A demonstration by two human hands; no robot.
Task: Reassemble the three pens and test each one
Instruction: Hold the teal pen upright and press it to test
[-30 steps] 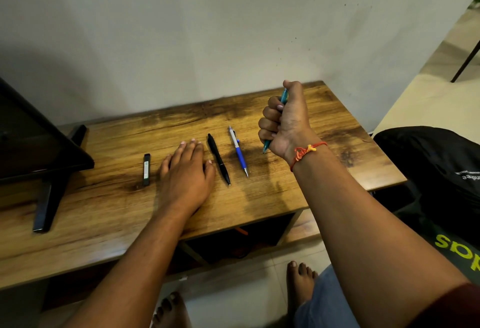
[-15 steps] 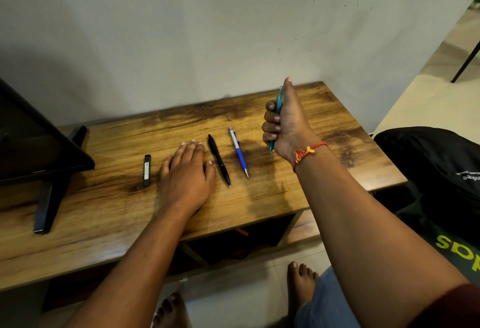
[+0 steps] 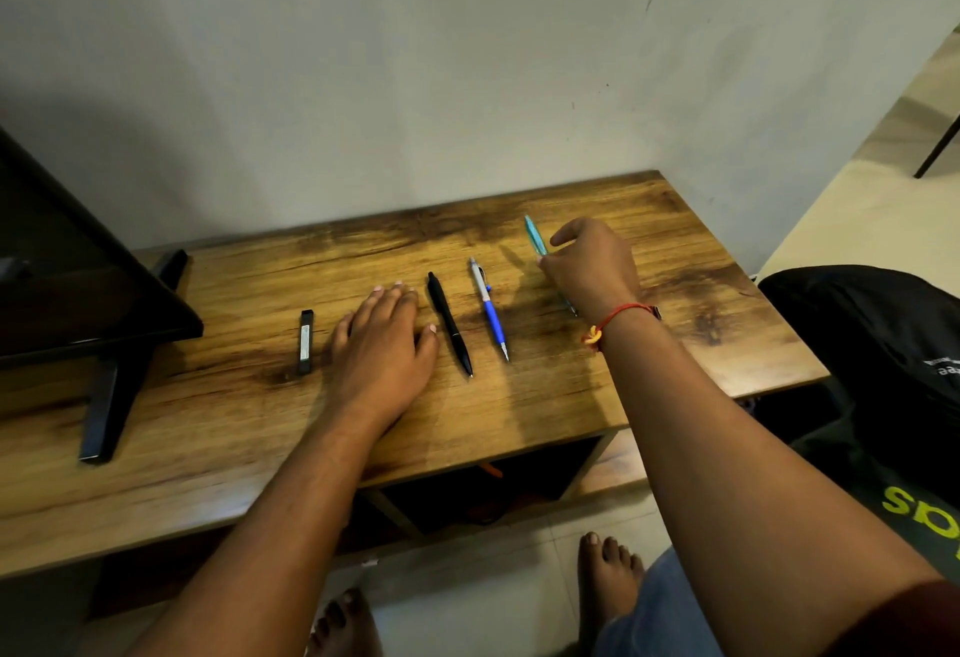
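Note:
Three pens lie side by side on the wooden table point(image 3: 519, 422). The black pen point(image 3: 450, 323) is just right of my left hand point(image 3: 382, 344), which rests flat, palm down, with straight fingers. The blue and silver pen point(image 3: 489, 308) lies to its right. Furthest right, the teal pen point(image 3: 534, 235) is down at the table surface. My right hand point(image 3: 592, 266) covers its middle and holds it with the fingertips, index finger raised. The teal pen's tip shows by my wrist.
A small black stick-shaped case point(image 3: 305, 342) lies left of my left hand. A dark monitor on a black stand point(image 3: 111, 396) fills the table's left end. A black bag point(image 3: 872, 344) sits to the right of the table. My bare feet are on the floor below.
My right hand has lowered from an upright fist, thumb on the teal pen's top, and laid the pen down on the table. My left hand has not moved.

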